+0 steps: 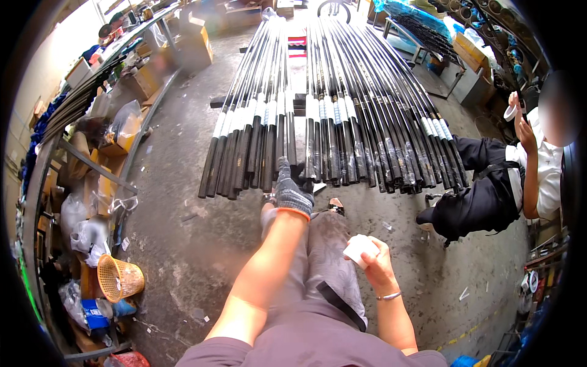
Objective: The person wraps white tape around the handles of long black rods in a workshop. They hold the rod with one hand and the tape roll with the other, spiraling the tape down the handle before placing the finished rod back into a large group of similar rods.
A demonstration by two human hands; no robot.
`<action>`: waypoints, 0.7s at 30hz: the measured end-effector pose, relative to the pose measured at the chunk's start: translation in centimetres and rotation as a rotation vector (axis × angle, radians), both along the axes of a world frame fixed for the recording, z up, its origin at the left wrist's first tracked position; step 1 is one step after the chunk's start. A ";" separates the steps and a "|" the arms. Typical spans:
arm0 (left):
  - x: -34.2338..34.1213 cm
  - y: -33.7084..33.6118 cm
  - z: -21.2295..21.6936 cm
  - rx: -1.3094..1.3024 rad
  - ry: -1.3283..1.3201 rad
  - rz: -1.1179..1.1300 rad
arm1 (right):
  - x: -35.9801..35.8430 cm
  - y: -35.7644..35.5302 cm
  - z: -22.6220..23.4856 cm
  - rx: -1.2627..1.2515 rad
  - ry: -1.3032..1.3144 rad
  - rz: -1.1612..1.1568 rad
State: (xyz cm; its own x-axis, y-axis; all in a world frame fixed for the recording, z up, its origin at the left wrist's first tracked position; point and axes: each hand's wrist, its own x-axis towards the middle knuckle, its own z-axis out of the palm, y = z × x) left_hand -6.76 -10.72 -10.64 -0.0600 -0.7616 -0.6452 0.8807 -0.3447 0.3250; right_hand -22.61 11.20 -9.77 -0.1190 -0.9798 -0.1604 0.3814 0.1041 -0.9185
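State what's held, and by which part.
Right hand: small white item, held by its right side. Left hand: at near ends of black poles; grip cannot be told.

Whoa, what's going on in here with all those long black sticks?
A person is standing by lots of long dark rods, laid side by side in two groups. The left hand, in a grey glove, is at the near ends of the rods, but I can't tell whether it is gripping one. The bare right hand holds a small white object. At the right, another person holds up a white ring-shaped thing.
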 end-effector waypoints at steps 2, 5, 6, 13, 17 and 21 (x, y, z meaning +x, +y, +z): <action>0.0 -0.3 0.3 0.020 0.009 0.055 | 0.2 0.1 0.1 0.005 -0.004 0.007; -0.6 -0.6 -0.5 0.063 -0.027 0.076 | 0.1 0.5 0.3 0.010 -0.003 -0.001; -0.9 -0.2 -0.8 0.129 -0.057 0.045 | 0.0 0.6 0.4 0.011 -0.002 -0.007; -2.6 -0.1 -3.7 -0.057 -0.063 -0.078 | -0.1 0.9 0.5 0.029 -0.028 -0.005; -4.2 -0.6 -3.8 -0.146 0.031 -0.016 | -0.1 0.8 0.5 0.010 -0.044 0.002; -4.9 -0.5 -3.5 -0.123 0.199 -0.195 | -0.1 0.9 0.1 0.038 -0.034 -0.010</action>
